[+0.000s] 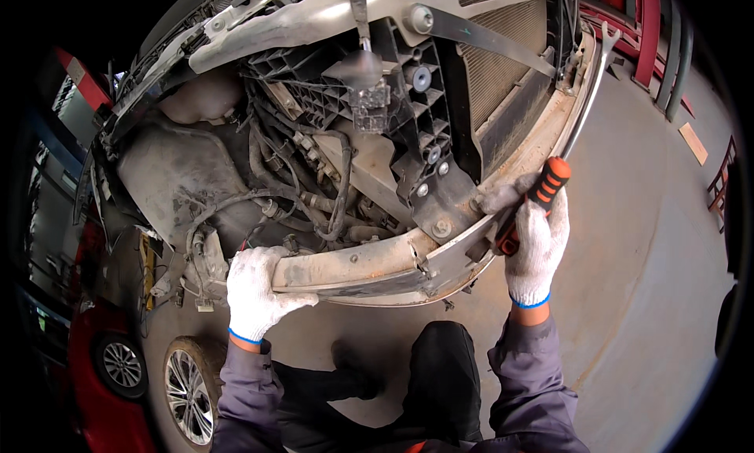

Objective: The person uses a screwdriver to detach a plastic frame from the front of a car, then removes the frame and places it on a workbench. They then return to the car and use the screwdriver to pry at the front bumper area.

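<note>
My left hand (261,290), in a white knit glove with a blue cuff, grips the left part of a dirty metal bumper beam (349,269). Its fingers go over the top edge and the thumb lies along the front. At the beam's right side, my gloved right hand (537,245) is closed around an orange-and-black tool handle (549,181). Beyond that handle stretches a long silver open-end wrench (585,111), jaw pointing away. Whether handle and wrench are one tool, I cannot tell. A grey-gloved-looking lump (499,198) beside the handle is unclear.
Behind the beam lies an opened car front with wiring hoses (334,209), a black plastic bracket (408,99) and a radiator (510,52). A loose wheel (189,390) and a red car (110,374) are at lower left. Red lift posts (648,33) stand at upper right.
</note>
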Demonstrator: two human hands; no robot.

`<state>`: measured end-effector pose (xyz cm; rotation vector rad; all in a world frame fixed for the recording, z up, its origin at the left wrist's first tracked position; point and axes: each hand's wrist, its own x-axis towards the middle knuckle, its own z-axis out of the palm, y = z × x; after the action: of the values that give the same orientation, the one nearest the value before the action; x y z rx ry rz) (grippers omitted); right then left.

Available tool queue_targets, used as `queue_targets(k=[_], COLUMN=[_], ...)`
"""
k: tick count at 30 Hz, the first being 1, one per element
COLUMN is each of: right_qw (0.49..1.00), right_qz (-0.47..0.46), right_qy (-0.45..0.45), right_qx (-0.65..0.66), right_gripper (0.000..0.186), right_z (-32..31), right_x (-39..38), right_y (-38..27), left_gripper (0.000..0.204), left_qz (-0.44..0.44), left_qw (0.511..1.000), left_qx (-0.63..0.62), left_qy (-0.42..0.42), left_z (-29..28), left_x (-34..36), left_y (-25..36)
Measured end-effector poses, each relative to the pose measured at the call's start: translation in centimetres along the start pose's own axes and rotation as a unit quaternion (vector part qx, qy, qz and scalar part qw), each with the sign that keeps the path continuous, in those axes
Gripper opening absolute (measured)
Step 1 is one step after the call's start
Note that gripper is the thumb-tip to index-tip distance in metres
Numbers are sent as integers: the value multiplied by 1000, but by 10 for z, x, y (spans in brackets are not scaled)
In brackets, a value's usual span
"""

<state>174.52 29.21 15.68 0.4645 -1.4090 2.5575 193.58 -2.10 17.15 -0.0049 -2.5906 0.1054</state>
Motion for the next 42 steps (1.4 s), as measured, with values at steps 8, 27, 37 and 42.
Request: queue_targets(k=[8,27,37,42], right_qw=[999,983,980,988], right_qz=[-18,-129,-152,-118], right_qy=[17,97,83,1], right_qx=[-26,-90,-94,-96], right_gripper=[28,45,45,45], right_z=[0,-25,-18,-13], right_x=[0,-4,2,-4], right_y=[0,29,28,18], left_gripper=[62,22,29,29], left_qz=[61,77,124,133], left_qw=[979,846,816,825], left_qx=[-161,-437,-384,-359], left_qy=[105,-295,-413,-415], left_z=[-17,151,171,175], left_x=[2,-87,-118,-125], left_y=[40,109,118,119])
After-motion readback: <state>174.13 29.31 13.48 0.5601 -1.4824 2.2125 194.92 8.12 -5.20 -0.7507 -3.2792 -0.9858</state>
